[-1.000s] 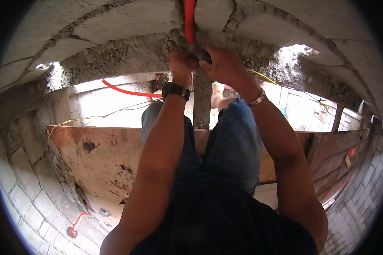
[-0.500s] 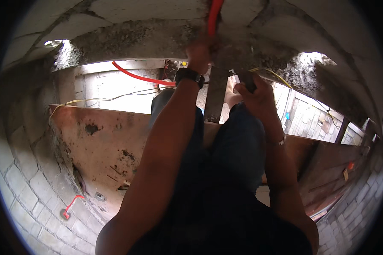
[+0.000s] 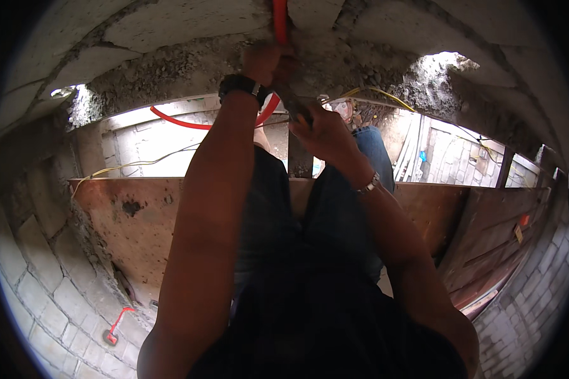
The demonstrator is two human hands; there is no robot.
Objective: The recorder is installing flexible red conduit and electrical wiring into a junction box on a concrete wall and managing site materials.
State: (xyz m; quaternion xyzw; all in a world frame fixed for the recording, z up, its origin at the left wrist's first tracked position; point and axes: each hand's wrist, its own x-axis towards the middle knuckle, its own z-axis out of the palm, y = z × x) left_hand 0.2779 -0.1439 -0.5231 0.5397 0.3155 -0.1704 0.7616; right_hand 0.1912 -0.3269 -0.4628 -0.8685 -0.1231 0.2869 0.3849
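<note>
A red flexible pipe (image 3: 279, 19) runs down a rough groove in the concrete wall (image 3: 171, 69) and curves off to the left behind my arm. My left hand (image 3: 265, 60), with a dark watch (image 3: 240, 85) on its wrist, is closed around the pipe against the wall. Just below it, my right hand (image 3: 322, 132) grips a dark tool (image 3: 292, 101) whose tip points up toward the pipe. A bracelet (image 3: 368, 185) sits on my right wrist. My legs in blue jeans (image 3: 335, 221) fill the middle.
A brown wooden board (image 3: 139, 215) stands across below my arms. A block wall (image 3: 38, 278) curves along the left, with a small red item (image 3: 117, 322) at its base. Yellow wire (image 3: 385, 95) trails near a broken hole (image 3: 446, 63) in the wall at the right.
My right hand dropped away from the pipe to the right, then came back under my left hand with the dark tool. My left hand stayed on the pipe.
</note>
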